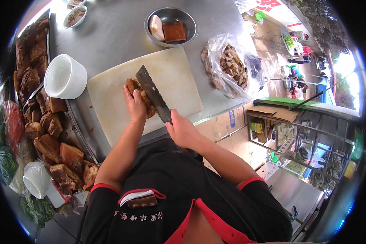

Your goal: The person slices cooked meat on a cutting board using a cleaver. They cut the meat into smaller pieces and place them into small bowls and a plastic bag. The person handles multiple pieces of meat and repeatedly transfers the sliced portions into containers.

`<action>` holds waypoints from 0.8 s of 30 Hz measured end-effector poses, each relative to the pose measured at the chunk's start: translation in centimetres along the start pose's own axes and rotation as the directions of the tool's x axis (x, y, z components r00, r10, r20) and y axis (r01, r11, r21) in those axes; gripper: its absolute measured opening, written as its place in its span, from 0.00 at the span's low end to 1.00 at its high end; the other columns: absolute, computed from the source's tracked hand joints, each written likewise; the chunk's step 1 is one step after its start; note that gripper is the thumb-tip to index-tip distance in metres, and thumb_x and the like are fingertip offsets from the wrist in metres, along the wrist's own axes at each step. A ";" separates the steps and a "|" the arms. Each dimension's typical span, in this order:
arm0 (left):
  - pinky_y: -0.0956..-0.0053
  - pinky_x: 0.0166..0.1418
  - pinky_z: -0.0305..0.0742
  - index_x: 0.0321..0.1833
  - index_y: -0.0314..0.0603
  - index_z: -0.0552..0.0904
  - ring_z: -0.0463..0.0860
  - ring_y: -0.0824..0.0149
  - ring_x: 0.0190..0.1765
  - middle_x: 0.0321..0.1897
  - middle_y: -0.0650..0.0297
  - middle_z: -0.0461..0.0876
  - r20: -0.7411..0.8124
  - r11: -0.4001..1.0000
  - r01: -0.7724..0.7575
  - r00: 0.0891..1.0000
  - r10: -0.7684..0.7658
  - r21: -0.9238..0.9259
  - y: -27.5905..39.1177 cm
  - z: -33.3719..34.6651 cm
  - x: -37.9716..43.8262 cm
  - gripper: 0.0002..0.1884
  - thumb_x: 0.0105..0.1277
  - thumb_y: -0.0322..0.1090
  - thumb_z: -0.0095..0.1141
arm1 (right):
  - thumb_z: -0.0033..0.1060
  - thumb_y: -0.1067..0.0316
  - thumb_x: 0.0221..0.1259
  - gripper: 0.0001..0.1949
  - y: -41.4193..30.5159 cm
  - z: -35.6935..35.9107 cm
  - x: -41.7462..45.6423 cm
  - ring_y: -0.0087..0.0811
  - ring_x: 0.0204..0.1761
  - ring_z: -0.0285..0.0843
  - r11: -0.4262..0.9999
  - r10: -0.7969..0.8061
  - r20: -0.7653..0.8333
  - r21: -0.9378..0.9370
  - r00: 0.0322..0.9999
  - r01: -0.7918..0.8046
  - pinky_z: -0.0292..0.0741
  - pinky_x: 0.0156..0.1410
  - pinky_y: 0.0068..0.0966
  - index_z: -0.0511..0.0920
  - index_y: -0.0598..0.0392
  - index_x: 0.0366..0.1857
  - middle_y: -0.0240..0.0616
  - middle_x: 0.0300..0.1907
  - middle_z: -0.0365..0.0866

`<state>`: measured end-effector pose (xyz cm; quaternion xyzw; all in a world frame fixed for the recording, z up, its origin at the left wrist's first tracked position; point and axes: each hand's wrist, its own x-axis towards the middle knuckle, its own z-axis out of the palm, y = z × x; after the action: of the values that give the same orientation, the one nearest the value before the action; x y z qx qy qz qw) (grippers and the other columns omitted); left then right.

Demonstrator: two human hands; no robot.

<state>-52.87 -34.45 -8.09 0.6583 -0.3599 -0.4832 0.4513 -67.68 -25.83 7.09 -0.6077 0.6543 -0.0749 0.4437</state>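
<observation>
A piece of browned cooked meat [148, 105] rests near the middle of a white cutting board [177, 76]. Against its left side lies my left hand [134, 103], fingers together and pressing on it. My right hand [183, 128] grips the handle of a cleaver [154, 93]. The dark blade slants up and left across the board, along the meat's right side. Whether its edge is in the meat or just beside it, I cannot tell. The cleaver's handle is mostly hidden inside my right fist.
Beyond the board stands a steel bowl [191, 29] with two meat blocks. A plastic bag of chopped meat [235, 68] lies to the right. Stacked white bowls [65, 76] stand at the left, by trays of braised meat chunks [33, 61]. A metal shelf rack [302, 125] is at right.
</observation>
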 end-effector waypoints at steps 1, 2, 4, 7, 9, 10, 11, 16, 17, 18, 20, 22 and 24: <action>0.63 0.85 0.50 0.81 0.27 0.55 0.55 0.49 0.83 0.82 0.44 0.56 0.007 1.000 -0.016 1.000 0.016 0.012 -0.3 -0.1 0.2 0.33 0.79 0.39 0.44 | 0.51 0.65 0.74 0.16 -0.9 0.2 1.0 0.66 0.42 0.79 0.999 0.035 0.015 -0.023 0.999 -0.035 0.74 0.47 0.57 0.64 0.66 0.53 0.64 0.36 0.81; 0.63 0.85 0.50 0.81 0.27 0.56 0.55 0.48 0.83 0.81 0.44 0.56 0.008 0.999 -0.028 1.000 0.028 0.031 -0.6 -0.1 0.2 0.32 0.79 0.38 0.44 | 0.51 0.65 0.73 0.16 -1.7 0.4 2.2 0.66 0.43 0.80 0.997 0.070 0.029 -0.046 0.997 -0.069 0.75 0.48 0.57 0.63 0.66 0.52 0.64 0.36 0.82; 0.62 0.85 0.50 0.80 0.27 0.56 0.56 0.47 0.83 0.81 0.43 0.57 0.008 0.996 -0.057 0.998 0.056 0.072 -0.9 -0.2 0.4 0.32 0.79 0.38 0.44 | 0.51 0.66 0.74 0.15 -2.3 2.3 5.3 0.68 0.42 0.79 0.997 0.046 -0.036 -0.053 0.998 -0.047 0.74 0.47 0.57 0.63 0.65 0.51 0.66 0.35 0.81; 0.61 0.84 0.50 0.80 0.28 0.57 0.56 0.46 0.82 0.81 0.43 0.57 0.024 0.997 -0.075 0.997 0.075 0.026 -1.2 -0.6 0.9 0.31 0.80 0.38 0.44 | 0.51 0.66 0.74 0.15 -3.8 1.6 7.5 0.68 0.42 0.80 0.994 0.108 0.020 0.020 0.994 -0.108 0.75 0.48 0.56 0.62 0.65 0.50 0.67 0.35 0.81; 0.61 0.84 0.51 0.81 0.28 0.56 0.57 0.46 0.82 0.80 0.43 0.57 0.028 0.998 -0.059 0.998 0.059 -0.001 -1.1 -1.1 0.9 0.31 0.80 0.38 0.43 | 0.51 0.66 0.74 0.15 -4.1 1.5 6.5 0.68 0.42 0.80 0.988 0.147 0.066 0.030 0.987 -0.149 0.75 0.48 0.56 0.62 0.65 0.50 0.67 0.35 0.81; 0.61 0.84 0.51 0.81 0.28 0.56 0.57 0.46 0.82 0.80 0.43 0.57 0.028 0.998 -0.048 0.998 0.049 -0.036 -1.1 -1.1 0.8 0.31 0.80 0.38 0.43 | 0.51 0.66 0.74 0.15 -3.4 1.9 4.6 0.68 0.42 0.81 0.988 0.152 0.066 -0.004 0.986 -0.152 0.76 0.47 0.56 0.63 0.65 0.50 0.67 0.35 0.81; 0.61 0.84 0.51 0.81 0.28 0.56 0.57 0.46 0.82 0.80 0.43 0.58 0.031 0.997 -0.031 0.999 0.033 -0.066 -1.3 -1.1 0.5 0.31 0.80 0.38 0.42 | 0.52 0.66 0.73 0.15 -2.5 2.7 2.7 0.68 0.42 0.81 0.986 0.162 0.070 -0.034 0.984 -0.160 0.76 0.47 0.55 0.63 0.65 0.50 0.67 0.34 0.81; 0.62 0.83 0.53 0.81 0.30 0.56 0.58 0.49 0.81 0.80 0.43 0.58 0.063 0.995 -0.091 0.994 0.089 0.029 -1.7 -1.8 0.0 0.31 0.81 0.38 0.41 | 0.52 0.66 0.72 0.16 -1.0 7.4 3.1 0.70 0.40 0.80 0.984 0.176 -0.012 -0.001 0.984 -0.177 0.75 0.46 0.58 0.62 0.66 0.50 0.67 0.35 0.82; 0.62 0.83 0.53 0.81 0.30 0.56 0.59 0.49 0.81 0.80 0.43 0.58 0.070 0.996 -0.085 0.994 0.082 0.033 -1.6 -2.0 -0.2 0.31 0.81 0.39 0.41 | 0.52 0.66 0.71 0.16 -0.3 9.0 4.1 0.69 0.40 0.80 0.984 0.177 -0.045 0.006 0.983 -0.177 0.75 0.46 0.59 0.62 0.67 0.50 0.67 0.35 0.82; 0.63 0.82 0.55 0.81 0.30 0.57 0.61 0.51 0.80 0.79 0.45 0.60 0.080 0.998 -0.062 0.995 0.063 -0.020 -2.0 -2.3 -0.1 0.30 0.82 0.38 0.41 | 0.52 0.66 0.71 0.16 0.2 10.6 5.2 0.69 0.40 0.80 0.985 0.173 -0.079 0.015 0.982 -0.173 0.75 0.46 0.59 0.63 0.67 0.50 0.67 0.35 0.82; 0.65 0.80 0.59 0.81 0.31 0.57 0.66 0.54 0.77 0.78 0.48 0.64 0.094 0.990 -0.024 0.995 0.038 -0.139 -2.6 -2.8 0.3 0.29 0.82 0.38 0.42 | 0.49 0.69 0.69 0.14 0.2 10.9 6.3 0.66 0.44 0.82 0.986 0.169 -0.101 0.023 0.980 -0.168 0.76 0.51 0.58 0.64 0.65 0.52 0.67 0.38 0.83; 0.67 0.77 0.63 0.81 0.32 0.58 0.70 0.59 0.73 0.75 0.52 0.68 0.165 0.962 0.067 0.986 -0.023 -0.266 -1.7 -4.0 0.1 0.29 0.82 0.37 0.43 | 0.49 0.67 0.70 0.14 0.5 9.9 6.3 0.65 0.45 0.82 0.989 0.149 -0.084 0.030 0.985 -0.147 0.76 0.51 0.58 0.64 0.65 0.52 0.66 0.39 0.84; 0.72 0.71 0.69 0.78 0.34 0.64 0.76 0.67 0.64 0.67 0.61 0.74 0.184 0.909 0.158 0.979 -0.092 -0.385 -2.2 -5.6 0.4 0.26 0.81 0.35 0.46 | 0.51 0.63 0.72 0.15 1.4 9.4 5.8 0.65 0.46 0.81 0.995 0.093 -0.090 0.047 0.992 -0.089 0.75 0.51 0.58 0.65 0.64 0.51 0.63 0.40 0.84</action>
<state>-47.34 -32.75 -9.57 0.5332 -0.2467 -0.6259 0.5130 -61.65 -26.31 -2.21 -0.5634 0.6995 -0.0966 0.4289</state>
